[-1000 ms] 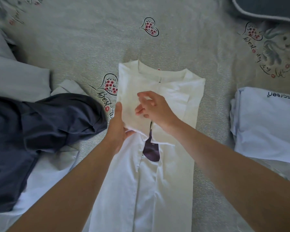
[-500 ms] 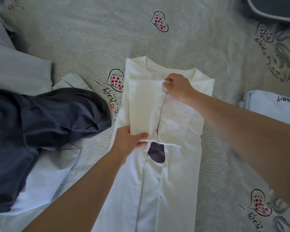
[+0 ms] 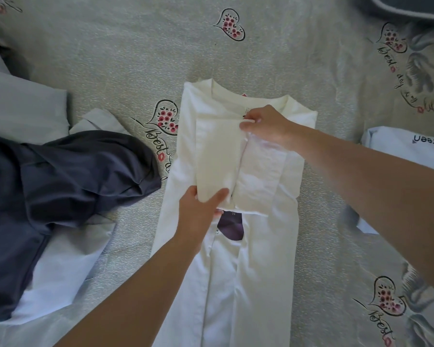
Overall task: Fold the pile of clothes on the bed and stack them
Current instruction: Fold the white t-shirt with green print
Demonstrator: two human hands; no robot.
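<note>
One white shirt (image 3: 226,284) lies lengthwise on the bed sheet (image 3: 110,58), its sides folded in, and both hands are on its folded-over sleeve (image 3: 217,156). The left hand (image 3: 198,214) pinches the sleeve's near end, thumb on top and fingers underneath; the rest of the shirt runs from below that hand back along the forearm. The right hand (image 3: 266,125) pinches the sleeve's far corner just under the collar, fingers curled onto the cloth, so the sleeve spans between the two hands. A dark print (image 3: 231,225) shows just beyond the left hand's fingertips.

Well off to the left of the left hand sits one dark navy garment (image 3: 60,184) crumpled over pale blue cloth (image 3: 60,269). Out past the right forearm rests one folded white garment with lettering (image 3: 411,146). A dark pillow edge (image 3: 411,8) shows far beyond the right hand.
</note>
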